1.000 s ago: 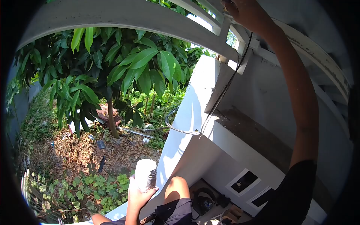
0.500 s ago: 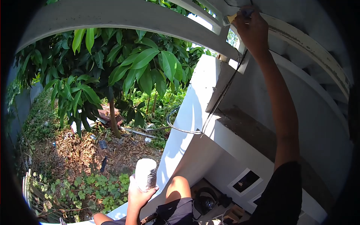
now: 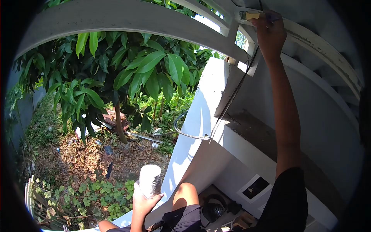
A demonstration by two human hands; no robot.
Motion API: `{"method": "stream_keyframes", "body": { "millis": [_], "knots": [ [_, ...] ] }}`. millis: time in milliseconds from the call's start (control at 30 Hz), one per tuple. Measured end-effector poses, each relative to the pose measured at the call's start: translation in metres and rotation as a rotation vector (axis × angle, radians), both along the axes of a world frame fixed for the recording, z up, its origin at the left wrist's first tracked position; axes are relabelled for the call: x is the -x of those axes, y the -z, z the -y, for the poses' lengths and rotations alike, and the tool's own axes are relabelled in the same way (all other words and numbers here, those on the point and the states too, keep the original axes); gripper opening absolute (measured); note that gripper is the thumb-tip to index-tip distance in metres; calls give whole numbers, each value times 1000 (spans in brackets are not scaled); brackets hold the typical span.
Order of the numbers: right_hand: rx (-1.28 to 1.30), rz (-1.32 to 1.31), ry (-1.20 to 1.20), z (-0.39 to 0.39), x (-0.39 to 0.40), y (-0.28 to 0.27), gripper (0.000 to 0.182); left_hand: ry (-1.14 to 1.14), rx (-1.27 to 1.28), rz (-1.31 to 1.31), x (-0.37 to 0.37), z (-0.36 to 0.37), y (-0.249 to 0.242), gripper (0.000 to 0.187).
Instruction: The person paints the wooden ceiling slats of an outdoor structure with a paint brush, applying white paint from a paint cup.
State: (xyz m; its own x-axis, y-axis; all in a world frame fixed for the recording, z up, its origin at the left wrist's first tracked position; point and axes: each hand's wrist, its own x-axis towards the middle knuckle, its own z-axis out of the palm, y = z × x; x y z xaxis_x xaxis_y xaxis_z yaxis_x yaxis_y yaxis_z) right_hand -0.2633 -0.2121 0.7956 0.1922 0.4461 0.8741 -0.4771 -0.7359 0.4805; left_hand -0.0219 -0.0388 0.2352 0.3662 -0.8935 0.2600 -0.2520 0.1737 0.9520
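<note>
High at the upper right, my right hand [image 3: 271, 36] is closed around a paintbrush [image 3: 253, 16] with a yellowish part showing. Its bristle end points left, against or close to the pale curved beam [image 3: 297, 33] under the roof; contact is hard to make out. Down at the lower middle, my left hand [image 3: 143, 204] grips a white paint-smeared container [image 3: 149, 176], with dark marks on its right side. The inside of the container cannot be seen.
A white wall [image 3: 193, 112] slopes down beside my knee, with dark cables [image 3: 235, 91] hanging along it. A large curved beam [image 3: 116, 15] crosses overhead. Leafy branches [image 3: 150, 65] are at left, above ground far below. Dark items [image 3: 214, 208] lie below right.
My right hand has moved right with the paintbrush, and the bristle end now points more squarely left. My left hand still holds the container in nearly the same place.
</note>
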Motion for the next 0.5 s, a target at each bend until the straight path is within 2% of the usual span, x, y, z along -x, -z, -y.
{"method": "stream_keyframes", "body": {
  "millis": [100,167,200,267,300,367,400,467,500],
  "knots": [
    [-78,-41,57,7,-1,0,13,-9,9,25,0,0,2,87],
    [-302,21,22,-14,-1,-7,16,-2,6,14,0,-1,1,87],
    [-302,21,21,-21,-1,-13,16,5,4,7,0,-1,0,87],
    [36,-80,145,-38,-6,-25,19,2,2,5,-1,-1,-2,88],
    [34,-80,146,-51,-11,-30,19,2,-4,2,-1,-1,-2,88],
    [51,-233,605,-80,-30,-30,11,9,-25,-7,-1,0,-1,89],
    [51,-235,608,-78,-28,-34,11,13,-44,-18,0,1,1,90],
    [228,-415,917,-82,-35,-39,16,11,-41,-11,0,3,7,91],
    [231,-419,920,-89,-37,-43,16,6,-38,-2,1,4,9,91]
  ]
}}
